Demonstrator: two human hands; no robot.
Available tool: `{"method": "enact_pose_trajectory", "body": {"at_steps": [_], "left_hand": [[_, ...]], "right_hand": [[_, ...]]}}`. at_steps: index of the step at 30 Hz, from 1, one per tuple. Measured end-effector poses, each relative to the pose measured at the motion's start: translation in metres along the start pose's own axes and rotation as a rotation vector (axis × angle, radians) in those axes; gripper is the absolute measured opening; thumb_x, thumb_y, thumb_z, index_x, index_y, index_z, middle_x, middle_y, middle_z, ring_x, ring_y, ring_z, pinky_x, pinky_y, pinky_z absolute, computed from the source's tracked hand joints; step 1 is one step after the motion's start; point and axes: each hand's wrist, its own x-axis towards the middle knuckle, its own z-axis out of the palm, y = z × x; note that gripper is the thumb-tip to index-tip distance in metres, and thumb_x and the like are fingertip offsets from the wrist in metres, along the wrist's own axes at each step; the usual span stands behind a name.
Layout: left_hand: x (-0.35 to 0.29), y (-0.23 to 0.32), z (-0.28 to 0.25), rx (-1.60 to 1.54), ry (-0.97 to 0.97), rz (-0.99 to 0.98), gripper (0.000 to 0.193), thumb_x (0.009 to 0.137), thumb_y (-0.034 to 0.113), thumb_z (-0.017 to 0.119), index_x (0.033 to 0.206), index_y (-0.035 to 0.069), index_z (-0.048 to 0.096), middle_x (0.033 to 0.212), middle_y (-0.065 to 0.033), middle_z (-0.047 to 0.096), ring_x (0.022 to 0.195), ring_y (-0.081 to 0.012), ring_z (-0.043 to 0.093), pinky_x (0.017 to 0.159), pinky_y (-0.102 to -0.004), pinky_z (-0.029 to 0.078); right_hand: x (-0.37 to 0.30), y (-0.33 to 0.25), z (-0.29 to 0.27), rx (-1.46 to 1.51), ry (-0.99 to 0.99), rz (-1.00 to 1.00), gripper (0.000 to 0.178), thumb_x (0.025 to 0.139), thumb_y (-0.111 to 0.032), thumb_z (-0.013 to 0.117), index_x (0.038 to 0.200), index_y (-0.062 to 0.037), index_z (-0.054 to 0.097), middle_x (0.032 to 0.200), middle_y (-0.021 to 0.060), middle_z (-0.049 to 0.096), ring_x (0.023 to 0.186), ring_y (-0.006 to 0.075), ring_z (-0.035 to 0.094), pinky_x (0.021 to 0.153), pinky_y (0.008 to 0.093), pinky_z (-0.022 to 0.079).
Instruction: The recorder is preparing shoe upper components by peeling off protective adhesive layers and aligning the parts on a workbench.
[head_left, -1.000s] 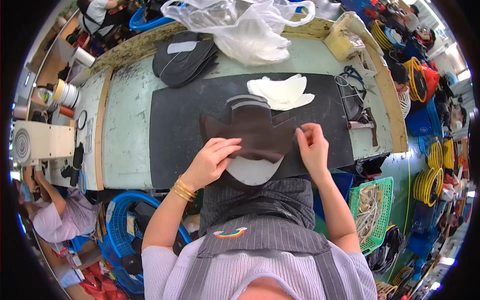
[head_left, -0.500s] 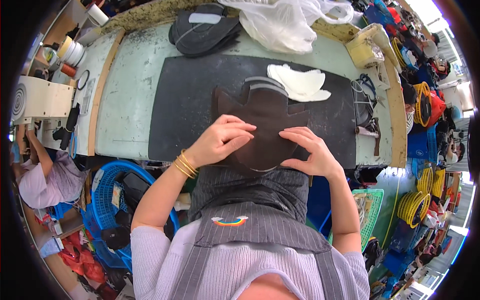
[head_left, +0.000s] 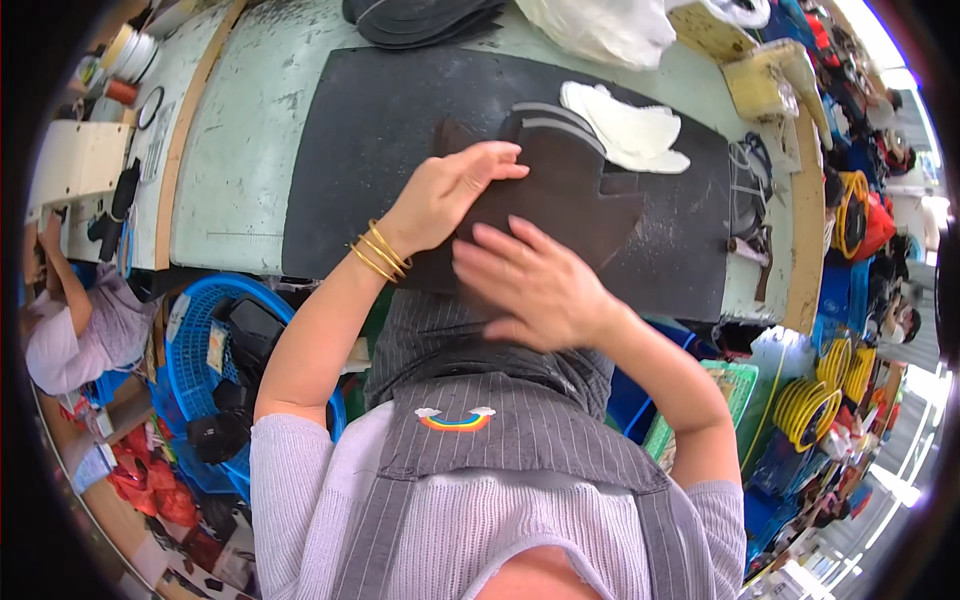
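Observation:
A dark brown cut panel (head_left: 575,205), leather-like with notched sides, lies on a black mat (head_left: 345,150) at the bench's near edge. Along its curved far edge runs a grey strip (head_left: 560,122). My left hand (head_left: 455,195) rests on the panel's left part, its fingers stretched out and close together. Lower down, my right hand (head_left: 540,285) is spread flat over the panel's near part, its fingertips slightly blurred. Neither hand grips anything. Much of the panel's near left portion is hidden beneath my hands. White cut pieces (head_left: 625,130) lie beyond its far right side.
Dark curved pieces (head_left: 425,20) are stacked at the back, beside a white plastic bag (head_left: 605,30). A hammer (head_left: 766,265) and scissors (head_left: 755,165) lie at the right. Blue (head_left: 190,345) and green (head_left: 740,385) baskets stand below the bench. Another person's arm (head_left: 68,275) shows at far left.
My right hand has moved left across the panel, toward my left hand. My left hand has turned onto its edge. The panel is now tilted clockwise, and the whole view has shifted.

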Motion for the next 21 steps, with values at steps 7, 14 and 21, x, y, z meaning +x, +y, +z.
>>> {"method": "enact_pose_trajectory", "body": {"at_steps": [7, 14, 21], "left_hand": [[-0.006, -0.003, 0.002, 0.535, 0.002, 0.333, 0.042, 0.08, 0.027, 0.066, 0.116, 0.006, 0.056, 0.107, -0.0061, 0.065, 0.108, -0.0223, 0.057, 0.102, -0.0381, 0.036], [-0.005, -0.001, -0.001, 0.551, -0.017, 0.334, 0.041, 0.078, 0.022, 0.068, 0.112, 0.002, 0.059, 0.111, -0.007, 0.064, 0.113, -0.0219, 0.054, 0.101, -0.0396, 0.035], [0.011, 0.024, -0.003, 0.335, 0.048, 0.01, 0.061, 0.074, 0.031, 0.073, 0.121, 0.002, 0.05, 0.116, -0.0124, 0.058, 0.113, -0.0271, 0.053, 0.102, -0.0362, 0.035]], "right_hand": [[-0.015, -0.004, -0.029, 0.568, 0.387, 0.062, 0.045, 0.09, -0.033, 0.05, 0.119, 0.0017, 0.055, 0.125, 0.0208, 0.053, 0.118, 0.038, 0.048, 0.101, 0.0463, 0.037], [0.01, 0.101, -0.012, -0.334, 0.391, 0.524, 0.06, 0.088, -0.041, 0.051, 0.133, -0.0021, 0.041, 0.14, 0.0164, 0.035, 0.132, 0.0335, 0.028, 0.11, 0.0457, 0.017], [-0.067, 0.18, -0.033, -0.167, 0.297, 0.732, 0.072, 0.069, -0.049, 0.071, 0.125, -0.0097, 0.051, 0.127, 0.0104, 0.049, 0.121, 0.0339, 0.04, 0.103, 0.0454, 0.028]]}}
